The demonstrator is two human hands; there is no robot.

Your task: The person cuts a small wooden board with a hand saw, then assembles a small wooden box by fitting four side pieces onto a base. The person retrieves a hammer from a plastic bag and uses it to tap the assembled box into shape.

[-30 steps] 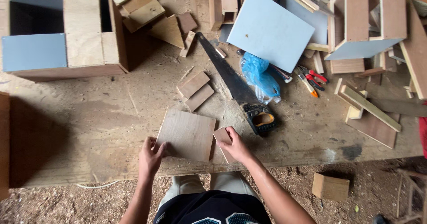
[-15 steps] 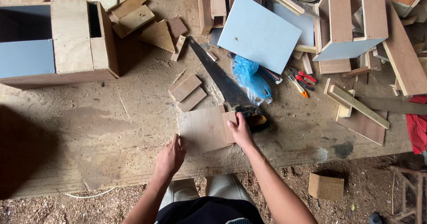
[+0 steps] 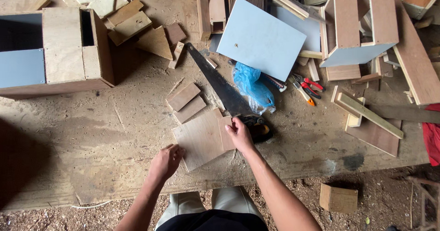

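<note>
Fingers of the right hand are curled down onto a small wood piece that lies on top of a plywood sheet, pinching it at its far end, right beside the saw handle. Left hand lies w/ loosely bent fingers on the sheet's near corner, pressing, not gripping round anything. Sheet sits tilted near the front edge of the workbench, its near corner close to that edge.

To do this well, as I judge it: keep the left palm flat so the sheet can't pivot, slide the small piece w/ the right fingertips only, line up edges before letting go, and keep knuckles clear of the saw teeth just beyond. Two small boards lie just past the sheet, a blue plastic bag and pliers further right.

Vs 0.5 s ago: left hand was off the sheet, hovering near the bench's front edge; now it is planted on the corner. Right hand has come in slightly, from the sheet's far right corner onto the small piece. Sheet approx. same spot.
</note>
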